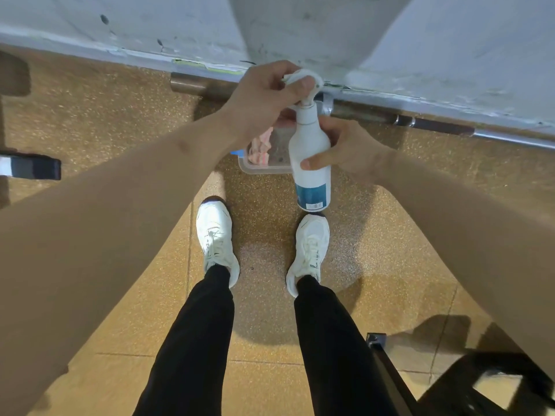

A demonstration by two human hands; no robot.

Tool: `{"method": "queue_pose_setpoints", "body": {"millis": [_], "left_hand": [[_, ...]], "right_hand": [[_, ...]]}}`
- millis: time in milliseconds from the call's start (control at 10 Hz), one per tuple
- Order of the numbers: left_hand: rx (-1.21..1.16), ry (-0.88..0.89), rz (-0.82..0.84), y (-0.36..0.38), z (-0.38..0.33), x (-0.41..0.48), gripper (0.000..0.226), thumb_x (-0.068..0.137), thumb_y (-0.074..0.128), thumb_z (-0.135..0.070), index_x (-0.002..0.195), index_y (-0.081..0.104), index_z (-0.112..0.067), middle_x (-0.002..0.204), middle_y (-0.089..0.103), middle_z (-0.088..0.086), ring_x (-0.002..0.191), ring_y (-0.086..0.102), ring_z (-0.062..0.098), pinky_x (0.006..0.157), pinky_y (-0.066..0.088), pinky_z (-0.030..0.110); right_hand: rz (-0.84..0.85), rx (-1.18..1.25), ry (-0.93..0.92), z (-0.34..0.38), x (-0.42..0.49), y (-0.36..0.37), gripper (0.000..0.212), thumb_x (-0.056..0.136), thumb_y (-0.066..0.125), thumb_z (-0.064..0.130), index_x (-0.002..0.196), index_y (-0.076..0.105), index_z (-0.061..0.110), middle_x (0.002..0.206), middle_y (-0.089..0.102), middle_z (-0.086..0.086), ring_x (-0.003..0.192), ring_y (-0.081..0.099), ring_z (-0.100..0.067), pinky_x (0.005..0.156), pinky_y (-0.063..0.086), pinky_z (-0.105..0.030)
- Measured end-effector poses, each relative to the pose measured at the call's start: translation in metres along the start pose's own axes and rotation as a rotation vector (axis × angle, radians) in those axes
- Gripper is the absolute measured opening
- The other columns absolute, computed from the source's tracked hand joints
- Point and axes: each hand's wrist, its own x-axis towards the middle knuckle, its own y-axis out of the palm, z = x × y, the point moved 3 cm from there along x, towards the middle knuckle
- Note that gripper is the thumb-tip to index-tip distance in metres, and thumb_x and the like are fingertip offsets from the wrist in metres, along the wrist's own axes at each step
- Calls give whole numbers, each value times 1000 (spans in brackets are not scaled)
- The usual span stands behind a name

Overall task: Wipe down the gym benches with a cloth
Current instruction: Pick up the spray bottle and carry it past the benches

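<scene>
A white spray bottle [310, 163] with a blue label is held upright above the floor, in front of my feet. My right hand [345, 151] grips its body, thumb across the front. My left hand [264, 97] curls around the white spray head [303, 81] at the top. Below the bottle, a clear plastic container [264, 166] sits on the floor with a pink cloth [259, 148] inside it. No bench pad is in sight.
A barbell [420, 121] lies along the base of the white wall [150, 25]. Black metal frame parts stand at the lower right [390, 370] and the left edge [33, 168]. My white shoes [216, 235] stand on speckled tan floor tiles.
</scene>
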Motion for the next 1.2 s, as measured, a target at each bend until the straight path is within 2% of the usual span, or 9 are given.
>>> {"method": "queue_pose_setpoints", "body": {"millis": [200, 300, 500, 600, 700, 900, 1000, 1100, 1200], "left_hand": [[116, 79, -3, 15, 13, 23, 33, 91, 76, -22, 105, 71, 8, 88, 65, 20, 81, 62, 24, 81, 61, 53], [118, 37, -98, 21, 30, 38, 38, 82, 80, -35, 99, 75, -1, 86, 71, 21, 75, 67, 32, 81, 62, 50], [223, 17, -89, 36, 55, 65, 24, 83, 83, -27, 98, 78, -8, 83, 69, 0, 74, 60, 8, 74, 52, 34], [258, -7, -63, 40, 68, 77, 21, 88, 83, -19, 102, 77, -6, 83, 68, -5, 62, 58, -12, 63, 44, 7], [253, -76, -66, 42, 91, 91, 24, 88, 82, -17, 106, 76, -4, 82, 65, -8, 56, 55, -17, 60, 42, 3], [233, -174, -86, 41, 118, 98, 14, 87, 83, -17, 88, 73, -27, 87, 68, -2, 77, 59, 9, 80, 51, 26], [275, -173, -88, 40, 116, 90, 15, 88, 81, -16, 98, 74, -26, 95, 72, -2, 87, 62, 11, 93, 56, 35], [347, -195, -71, 37, 108, 76, 32, 89, 79, -14, 118, 71, -21, 104, 68, -13, 103, 62, 11, 93, 54, 29], [417, -189, -57, 30, 95, 50, 49, 89, 78, -9, 136, 64, -14, 123, 63, -6, 110, 58, 11, 73, 44, 3]], "right_hand": [[-227, -140, -33, -14, 17, -18, 58, 78, 84, 5, 133, 65, 17, 122, 72, 1, 116, 67, -18, 104, 53, -41], [-371, 51, -49, -11, 23, -32, 40, 88, 77, 8, 126, 70, 16, 117, 74, -1, 101, 70, -12, 80, 57, -22], [-413, 187, -41, -12, 47, -43, 12, 91, 73, 6, 102, 74, 10, 91, 73, -9, 81, 68, -19, 75, 59, -25], [-416, 200, 6, -24, 59, -47, 14, 92, 71, 1, 104, 74, 6, 96, 73, -13, 82, 69, -20, 75, 60, -24], [-393, 234, 79, -40, 72, -48, 27, 98, 65, 4, 124, 67, 0, 104, 72, -14, 84, 71, -18, 77, 60, -26], [-317, 330, 206, -50, 82, -48, 26, 104, 54, 7, 128, 63, 5, 111, 72, -9, 95, 71, -21, 91, 60, -34], [-293, 302, 234, -47, 79, -46, 26, 104, 57, 13, 128, 65, 8, 117, 72, -9, 102, 71, -24, 84, 60, -32], [-278, 291, 253, -42, 71, -43, 27, 101, 62, 19, 127, 66, 11, 122, 71, -10, 101, 71, -24, 82, 59, -33], [-297, 309, 258, -35, 49, -40, 26, 101, 63, 19, 125, 67, 12, 112, 71, -7, 93, 69, -21, 78, 58, -32]]}}
